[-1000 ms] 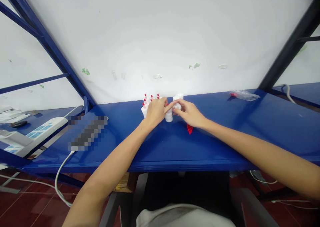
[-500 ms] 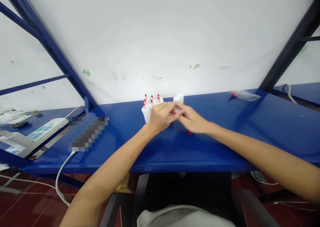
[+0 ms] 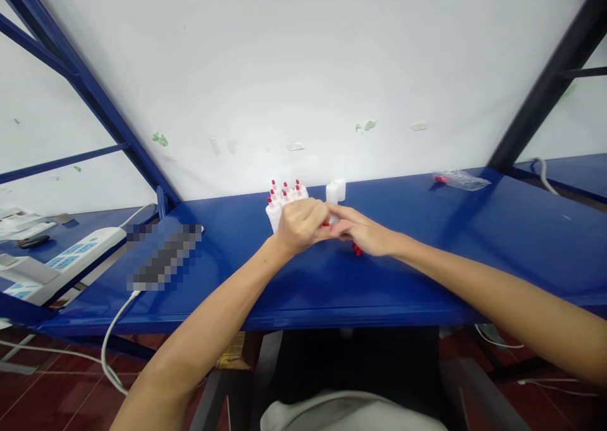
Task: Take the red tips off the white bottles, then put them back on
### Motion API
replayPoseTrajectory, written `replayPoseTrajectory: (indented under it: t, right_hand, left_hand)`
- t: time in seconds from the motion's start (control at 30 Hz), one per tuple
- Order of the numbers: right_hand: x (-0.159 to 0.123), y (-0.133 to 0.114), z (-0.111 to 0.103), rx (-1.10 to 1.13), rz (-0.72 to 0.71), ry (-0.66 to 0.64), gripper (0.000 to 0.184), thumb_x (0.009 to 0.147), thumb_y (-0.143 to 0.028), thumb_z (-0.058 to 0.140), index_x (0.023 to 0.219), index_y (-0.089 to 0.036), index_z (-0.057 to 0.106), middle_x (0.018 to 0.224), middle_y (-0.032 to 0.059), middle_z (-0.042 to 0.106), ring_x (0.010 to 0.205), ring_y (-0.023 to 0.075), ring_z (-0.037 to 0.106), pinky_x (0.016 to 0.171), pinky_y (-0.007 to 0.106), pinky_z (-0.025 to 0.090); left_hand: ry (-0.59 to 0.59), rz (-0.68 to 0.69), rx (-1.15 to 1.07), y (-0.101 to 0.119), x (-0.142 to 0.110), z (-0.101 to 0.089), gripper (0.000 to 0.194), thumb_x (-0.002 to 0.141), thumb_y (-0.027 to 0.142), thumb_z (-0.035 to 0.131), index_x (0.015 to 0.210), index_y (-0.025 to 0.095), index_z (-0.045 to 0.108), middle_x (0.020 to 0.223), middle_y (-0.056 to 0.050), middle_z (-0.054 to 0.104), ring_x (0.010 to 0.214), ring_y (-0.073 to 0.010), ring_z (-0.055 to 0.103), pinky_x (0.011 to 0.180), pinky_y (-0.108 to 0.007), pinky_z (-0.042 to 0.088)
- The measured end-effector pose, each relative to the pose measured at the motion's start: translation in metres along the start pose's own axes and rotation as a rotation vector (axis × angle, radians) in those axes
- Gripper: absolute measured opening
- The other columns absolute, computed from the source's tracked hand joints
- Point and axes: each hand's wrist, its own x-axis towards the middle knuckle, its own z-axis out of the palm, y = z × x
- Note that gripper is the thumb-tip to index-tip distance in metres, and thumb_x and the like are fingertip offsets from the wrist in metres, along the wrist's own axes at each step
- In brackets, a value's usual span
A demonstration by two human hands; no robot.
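Note:
My left hand is curled into a fist above the blue table, just in front of a group of white bottles with red-tipped nozzles. What its fingers wrap round is hidden. My right hand meets it from the right, thumb and fingers pinched together. A small red cap shows between the hands, at the right thumb. A bit of white shows in the gap beside it; I cannot tell which bottle it belongs to. Behind my right fingers stand white bottles without nozzles. Several loose red caps lie under my right hand.
A clear plastic bag with something red inside lies at the back right of the blue table. On the left are a pixelated dark item with a white cable and a white power strip. Blue frame posts rise at both sides.
My left hand has rolled into a tighter fist and the hands have drawn slightly apart. More of the red caps below my right hand now shows. The view has shifted slightly.

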Motion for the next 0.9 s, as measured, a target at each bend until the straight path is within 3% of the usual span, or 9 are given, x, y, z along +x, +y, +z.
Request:
replayPoseTrajectory:
  t: [0.23, 0.33, 0.4, 0.47, 0.53, 0.6, 0.7, 0.9]
  right_hand:
    - [-0.002, -0.004, 0.003, 0.141, 0.025, -0.088, 0.001, 0.079, -0.023, 0.043, 0.079, -0.022, 0.043, 0.059, -0.0071, 0.024, 0.051, 0.0102, 0.017, 0.047, 0.026, 0.016]
    - [-0.002, -0.002, 0.002, 0.123, 0.017, -0.056, 0.005, 0.080, -0.024, 0.042, 0.079, -0.021, 0.046, 0.060, -0.0059, 0.029, 0.052, 0.0110, 0.022, 0.048, 0.026, 0.022]
    - [-0.001, 0.000, 0.000, 0.096, -0.039, -0.034, 0.011, 0.083, -0.027, 0.043, 0.082, -0.020, 0.051, 0.067, -0.0027, 0.042, 0.059, 0.0128, 0.036, 0.055, 0.027, 0.035]
    - [0.000, 0.000, -0.002, 0.067, -0.116, -0.040, 0.015, 0.085, -0.030, 0.045, 0.086, -0.019, 0.055, 0.080, 0.0012, 0.054, 0.075, 0.0160, 0.048, 0.073, 0.031, 0.044]
    - [0.002, 0.000, -0.004, 0.028, -0.156, -0.067, 0.014, 0.084, -0.029, 0.048, 0.087, -0.019, 0.057, 0.089, 0.0026, 0.058, 0.086, 0.0183, 0.051, 0.085, 0.035, 0.044]
    - [0.002, -0.001, -0.004, -0.019, -0.139, -0.086, 0.011, 0.082, -0.026, 0.051, 0.087, -0.019, 0.057, 0.090, 0.0026, 0.059, 0.088, 0.0191, 0.052, 0.089, 0.036, 0.043]
    - [0.002, 0.001, -0.005, -0.060, -0.120, -0.079, 0.009, 0.086, -0.026, 0.052, 0.088, -0.018, 0.057, 0.091, 0.0026, 0.059, 0.086, 0.0187, 0.051, 0.086, 0.035, 0.043]
    - [0.001, 0.007, -0.009, 0.017, -0.091, 0.048, 0.012, 0.090, -0.026, 0.047, 0.080, -0.019, 0.050, 0.077, -0.0019, 0.045, 0.069, 0.0126, 0.042, 0.064, 0.026, 0.038]
  left_hand:
    - [-0.048, 0.065, -0.005, -0.001, 0.002, -0.002, 0.054, 0.093, 0.063, 0.046, 0.059, 0.021, 0.038, 0.048, 0.005, 0.036, 0.044, -0.0095, 0.037, 0.046, -0.027, 0.032]
    - [-0.078, 0.085, -0.005, -0.002, 0.000, -0.002, 0.053, 0.091, 0.062, 0.048, 0.060, 0.021, 0.038, 0.048, 0.005, 0.037, 0.044, -0.0091, 0.038, 0.047, -0.026, 0.033]
    - [-0.087, 0.110, -0.042, -0.002, 0.000, -0.003, 0.051, 0.091, 0.060, 0.051, 0.062, 0.021, 0.038, 0.050, 0.005, 0.040, 0.046, -0.0088, 0.040, 0.047, -0.025, 0.034]
    - [-0.089, 0.135, -0.071, -0.001, 0.000, -0.004, 0.048, 0.092, 0.057, 0.053, 0.064, 0.021, 0.038, 0.052, 0.004, 0.043, 0.047, -0.0088, 0.042, 0.048, -0.025, 0.034]
    - [-0.091, 0.142, -0.080, 0.000, 0.001, -0.004, 0.047, 0.094, 0.053, 0.053, 0.064, 0.021, 0.038, 0.053, 0.004, 0.043, 0.047, -0.0091, 0.042, 0.048, -0.026, 0.034]
    - [-0.089, 0.144, -0.094, 0.001, 0.002, -0.005, 0.044, 0.096, 0.048, 0.052, 0.065, 0.021, 0.037, 0.053, 0.004, 0.044, 0.048, -0.0094, 0.043, 0.048, -0.026, 0.033]
    - [-0.092, 0.142, -0.143, 0.000, 0.002, -0.005, 0.037, 0.096, 0.040, 0.055, 0.068, 0.020, 0.041, 0.055, 0.004, 0.047, 0.049, -0.0094, 0.044, 0.048, -0.025, 0.033]
    - [-0.181, 0.025, -0.149, -0.003, 0.000, -0.008, 0.008, 0.092, 0.026, 0.054, 0.090, 0.018, 0.056, 0.071, 0.001, 0.057, 0.063, -0.0121, 0.053, 0.058, -0.025, 0.043]
